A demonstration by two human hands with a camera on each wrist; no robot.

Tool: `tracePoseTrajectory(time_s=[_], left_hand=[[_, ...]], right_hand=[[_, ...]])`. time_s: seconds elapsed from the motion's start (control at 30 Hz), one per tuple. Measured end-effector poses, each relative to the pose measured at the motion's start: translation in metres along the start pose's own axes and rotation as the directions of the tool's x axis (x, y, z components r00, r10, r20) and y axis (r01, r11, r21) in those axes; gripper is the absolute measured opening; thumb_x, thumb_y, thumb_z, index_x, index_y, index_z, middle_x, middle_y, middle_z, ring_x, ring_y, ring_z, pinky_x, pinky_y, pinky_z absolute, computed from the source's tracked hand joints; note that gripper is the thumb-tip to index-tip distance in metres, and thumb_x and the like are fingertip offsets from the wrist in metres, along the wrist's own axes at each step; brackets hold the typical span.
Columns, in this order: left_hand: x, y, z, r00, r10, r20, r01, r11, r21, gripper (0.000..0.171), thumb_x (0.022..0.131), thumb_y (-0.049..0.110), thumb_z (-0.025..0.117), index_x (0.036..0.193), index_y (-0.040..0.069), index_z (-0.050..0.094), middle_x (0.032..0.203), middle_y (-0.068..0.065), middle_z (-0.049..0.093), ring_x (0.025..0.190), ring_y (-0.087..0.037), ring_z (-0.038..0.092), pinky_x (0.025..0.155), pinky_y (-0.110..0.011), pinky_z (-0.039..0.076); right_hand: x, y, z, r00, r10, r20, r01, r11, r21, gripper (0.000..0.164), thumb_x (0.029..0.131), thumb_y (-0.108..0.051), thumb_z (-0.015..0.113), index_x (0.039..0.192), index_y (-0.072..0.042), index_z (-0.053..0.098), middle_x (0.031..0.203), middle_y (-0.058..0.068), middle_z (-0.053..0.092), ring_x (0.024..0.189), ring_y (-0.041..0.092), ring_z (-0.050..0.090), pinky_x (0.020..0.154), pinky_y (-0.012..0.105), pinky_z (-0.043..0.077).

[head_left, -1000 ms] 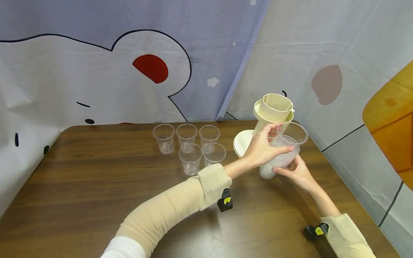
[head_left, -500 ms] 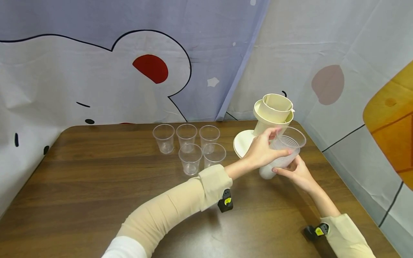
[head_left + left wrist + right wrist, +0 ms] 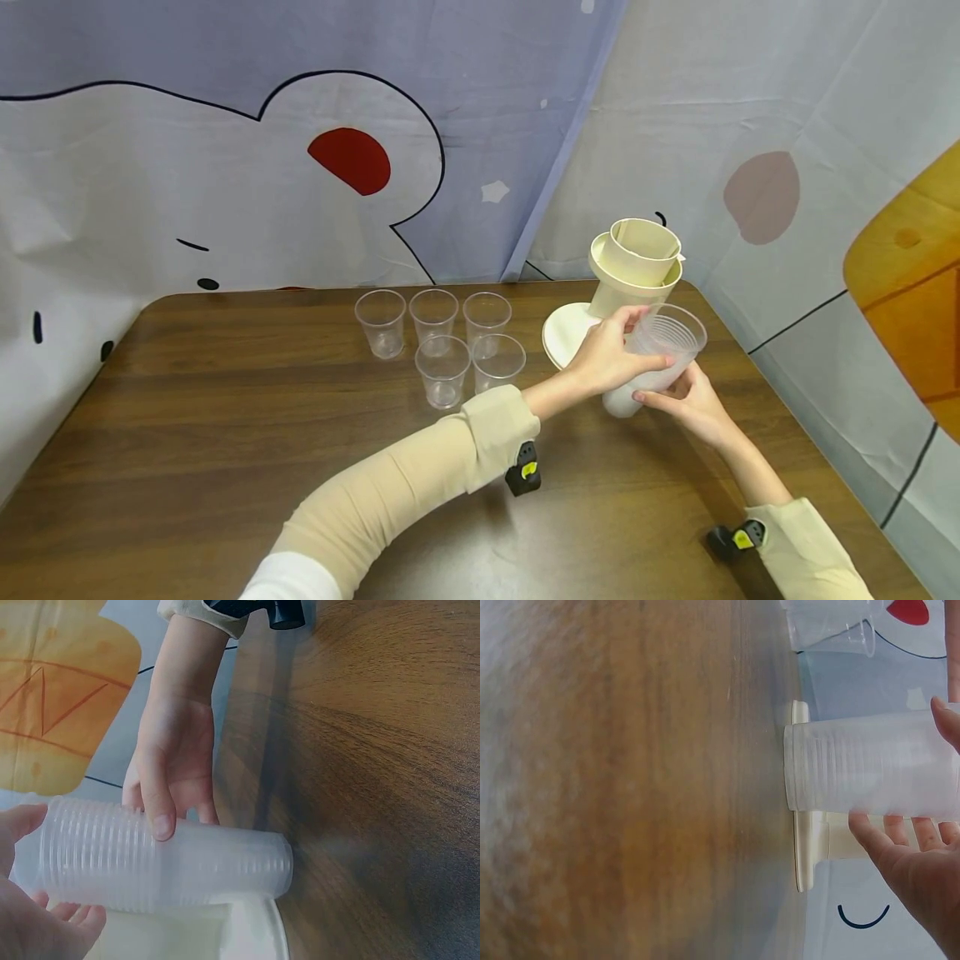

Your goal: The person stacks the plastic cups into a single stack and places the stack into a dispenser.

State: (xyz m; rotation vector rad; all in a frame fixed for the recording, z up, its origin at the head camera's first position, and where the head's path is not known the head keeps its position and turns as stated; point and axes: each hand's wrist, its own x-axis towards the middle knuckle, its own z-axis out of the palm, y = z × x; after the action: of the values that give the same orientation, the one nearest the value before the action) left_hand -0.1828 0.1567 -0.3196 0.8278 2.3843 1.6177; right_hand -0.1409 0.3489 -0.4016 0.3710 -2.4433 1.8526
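Note:
A stack of clear plastic cups (image 3: 624, 402) leans over the right side of the table in the head view. My left hand (image 3: 606, 354) holds the top cup (image 3: 678, 329) near the stack's upper end, thumb on one side and fingers on the other. Lower down, my right hand (image 3: 697, 408) grips the stack from the right. The left wrist view shows the nested rims of the cup stack (image 3: 217, 859) between both hands. In the right wrist view the right hand's fingers curve under the stack (image 3: 877, 761). Part of the stack is hidden by the hands.
Several single clear cups (image 3: 443, 375) stand upright in two rows at the table's back middle. Behind the stack, a cream stand with round holders (image 3: 637, 271) and a flat round base (image 3: 564, 333) stands near the back right edge. A printed cloth (image 3: 225, 183) hangs behind.
My left hand and the top cup have moved down a little, so the cup's rim sits lower and deeper in the stack. The right hand stays put, as do the standing cups.

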Motion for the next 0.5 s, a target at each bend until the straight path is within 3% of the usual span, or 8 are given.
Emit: tracePoseTrajectory(time_s=[0.5], left_hand=[[0.0002, -0.0031, 0.0004, 1.000, -0.001, 0.017, 0.002, 1.000, -0.020, 0.077, 0.076, 0.028, 0.081, 0.142, 0.013, 0.044, 0.142, -0.002, 0.053, 0.127, -0.011, 0.052, 0.103, -0.016, 0.041]], right_hand=[[-0.0007, -0.0004, 0.0001, 1.000, 0.004, -0.001, -0.004, 1.000, -0.008, 0.062, 0.083, 0.008, 0.065, 0.132, -0.018, 0.038, 0.122, -0.010, 0.052, 0.104, 0.000, 0.061, 0.082, 0.017, 0.054]])
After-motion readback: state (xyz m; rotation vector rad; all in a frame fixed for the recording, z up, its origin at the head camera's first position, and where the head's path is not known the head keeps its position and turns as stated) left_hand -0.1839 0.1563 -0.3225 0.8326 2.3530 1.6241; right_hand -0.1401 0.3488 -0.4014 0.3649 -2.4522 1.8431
